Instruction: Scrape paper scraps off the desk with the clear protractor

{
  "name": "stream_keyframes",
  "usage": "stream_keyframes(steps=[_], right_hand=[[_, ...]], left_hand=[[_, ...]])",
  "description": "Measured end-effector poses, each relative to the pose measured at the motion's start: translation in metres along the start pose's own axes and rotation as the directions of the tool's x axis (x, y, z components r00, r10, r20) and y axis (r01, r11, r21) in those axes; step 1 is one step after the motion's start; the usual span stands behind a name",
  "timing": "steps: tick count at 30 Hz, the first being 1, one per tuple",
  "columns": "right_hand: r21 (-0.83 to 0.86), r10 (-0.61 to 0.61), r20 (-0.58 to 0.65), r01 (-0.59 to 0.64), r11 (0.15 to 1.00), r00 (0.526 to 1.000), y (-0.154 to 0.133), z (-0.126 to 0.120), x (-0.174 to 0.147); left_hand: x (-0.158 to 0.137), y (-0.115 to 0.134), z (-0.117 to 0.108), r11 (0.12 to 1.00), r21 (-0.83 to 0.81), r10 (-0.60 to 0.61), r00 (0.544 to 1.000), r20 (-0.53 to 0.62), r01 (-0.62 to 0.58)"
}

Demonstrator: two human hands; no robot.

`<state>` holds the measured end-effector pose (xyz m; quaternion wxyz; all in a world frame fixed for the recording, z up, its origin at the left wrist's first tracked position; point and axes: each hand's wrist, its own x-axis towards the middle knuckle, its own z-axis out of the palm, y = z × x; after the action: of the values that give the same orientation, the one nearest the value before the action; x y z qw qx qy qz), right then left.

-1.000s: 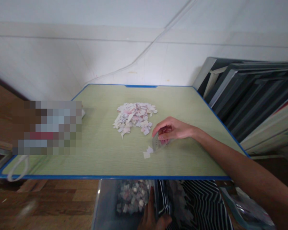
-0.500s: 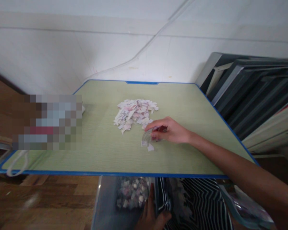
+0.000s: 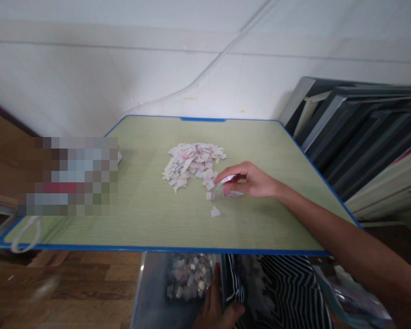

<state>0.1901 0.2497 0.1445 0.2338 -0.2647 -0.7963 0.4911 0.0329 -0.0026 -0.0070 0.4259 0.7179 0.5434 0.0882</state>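
Note:
My right hand reaches in from the right over the table, fingers curled around a clear curved piece with fine markings that looks like a protractor. Reddish and white paper scraps show under and between the fingers. Just left of it lies a heap of torn paper scraps, mostly white with some pink. A single scrap lies in front of the protractor. Below the table edge, my left hand is closed on the side of a clear plastic bin, which has many small paper pieces inside.
The light green table has a blue rim. On its left stands a blurred-out item with a white loop. Dark flat panels lean at the right. Striped dark cloth lies below, beside another container.
My right hand has shifted slightly right and away from me with the protractor, and a scrap near the heap now shows more. My left hand stays in place.

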Motion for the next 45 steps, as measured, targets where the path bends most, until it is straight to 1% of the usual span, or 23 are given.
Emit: stream_keyframes(steps=[2, 3, 5, 7, 10, 13, 16, 17, 19, 21, 23, 24, 26, 29, 30, 33, 36, 39, 40, 42, 43, 45], right_hand=[[-0.016, 0.008, 0.047, -0.007, 1.000, 0.999, -0.002, 0.002, -0.001], [-0.024, 0.012, 0.059, -0.011, 1.000, 0.998, -0.003, 0.002, -0.001], [-0.049, 0.013, 0.064, -0.010, 0.999, 0.998, -0.004, 0.004, -0.001], [-0.098, -0.005, 0.038, 0.009, 0.995, 0.999, -0.003, 0.004, 0.000], [-0.230, -0.080, -0.029, 0.072, 0.970, 0.996, -0.002, 0.002, 0.001], [-0.354, -0.134, -0.053, 0.107, 0.929, 0.990, -0.004, -0.006, 0.000], [-0.380, -0.074, -0.006, 0.066, 0.923, 0.997, -0.008, -0.019, -0.003], [-0.373, -0.041, 0.020, 0.046, 0.927, 0.999, -0.010, -0.023, -0.004], [-0.337, 0.016, 0.057, 0.004, 0.941, 0.998, -0.012, -0.029, -0.006], [-0.274, 0.053, 0.070, -0.032, 0.961, 0.996, -0.012, -0.030, -0.006], [-0.199, 0.091, 0.096, -0.070, 0.977, 0.991, -0.010, -0.027, -0.006], [-0.166, 0.112, 0.118, -0.092, 0.982, 0.987, -0.010, -0.024, -0.006], [-0.141, 0.146, 0.162, -0.123, 0.982, 0.976, -0.009, -0.017, -0.005], [-0.216, 0.141, 0.181, -0.101, 0.971, 0.973, -0.015, -0.005, -0.006], [-0.263, 0.126, 0.183, -0.075, 0.962, 0.975, -0.018, 0.000, -0.007], [-0.372, 0.076, 0.198, 0.004, 0.928, 0.977, -0.029, 0.020, -0.007], [-0.397, 0.087, 0.203, 0.001, 0.918, 0.975, -0.038, 0.044, -0.006], [-0.368, 0.065, 0.163, -0.001, 0.930, 0.985, -0.038, 0.062, -0.005], [-0.326, 0.063, 0.151, -0.010, 0.945, 0.987, -0.037, 0.065, -0.005], [-0.184, 0.083, 0.139, -0.056, 0.981, 0.987, -0.032, 0.067, -0.005], [-0.099, 0.101, 0.137, -0.088, 0.991, 0.985, -0.030, 0.065, -0.005], [0.025, 0.139, 0.123, -0.143, 0.989, 0.983, -0.026, 0.058, -0.005]], left_hand=[[0.001, -0.001, -0.001, 0.999, -0.041, -0.018, 1.000, 0.018, 0.019], [0.002, -0.001, -0.001, 0.996, -0.072, -0.050, 0.998, 0.029, 0.052], [0.004, -0.001, -0.001, 0.979, -0.144, -0.138, 0.989, 0.050, 0.144], [0.005, -0.001, 0.000, 0.961, -0.196, -0.188, 0.980, 0.062, 0.196], [0.004, 0.000, 0.000, 0.967, -0.193, -0.157, 0.987, 0.046, 0.163], [0.001, 0.002, -0.004, 0.988, -0.132, -0.073, 0.997, 0.030, 0.076], [0.000, 0.006, -0.008, 0.998, -0.068, -0.007, 1.000, 0.006, 0.008], [0.001, 0.008, -0.009, 0.999, -0.054, -0.007, 1.000, 0.001, 0.007], [0.003, 0.012, -0.010, 0.999, -0.028, -0.030, 0.999, 0.014, 0.030], [0.006, 0.013, -0.009, 0.995, -0.049, -0.090, 0.995, 0.036, 0.092], [0.007, 0.012, -0.008, 0.974, -0.138, -0.175, 0.984, 0.043, 0.179], [0.007, 0.010, -0.007, 0.963, -0.182, -0.196, 0.980, 0.041, 0.200], [0.005, 0.006, -0.005, 0.959, -0.215, -0.180, 0.983, 0.044, 0.185], [0.002, 0.000, -0.003, 0.982, -0.164, -0.082, 0.995, 0.060, 0.091], [0.002, -0.001, -0.003, 0.985, -0.154, -0.075, 0.995, 0.059, 0.084], [0.002, -0.001, -0.003, 0.982, -0.162, -0.089, 0.995, 0.043, 0.095], [0.003, 0.002, -0.004, 0.970, -0.192, -0.143, 0.989, 0.044, 0.149], [0.005, 0.005, -0.007, 0.952, -0.218, -0.207, 0.977, 0.050, 0.213], [0.006, 0.005, -0.007, 0.949, -0.222, -0.218, 0.975, 0.050, 0.223], [0.006, 0.006, -0.009, 0.948, -0.219, -0.227, 0.973, 0.048, 0.232], [0.005, 0.006, -0.009, 0.953, -0.206, -0.219, 0.975, 0.044, 0.223], [0.003, 0.005, -0.008, 0.978, -0.144, -0.145, 0.989, 0.032, 0.148]])
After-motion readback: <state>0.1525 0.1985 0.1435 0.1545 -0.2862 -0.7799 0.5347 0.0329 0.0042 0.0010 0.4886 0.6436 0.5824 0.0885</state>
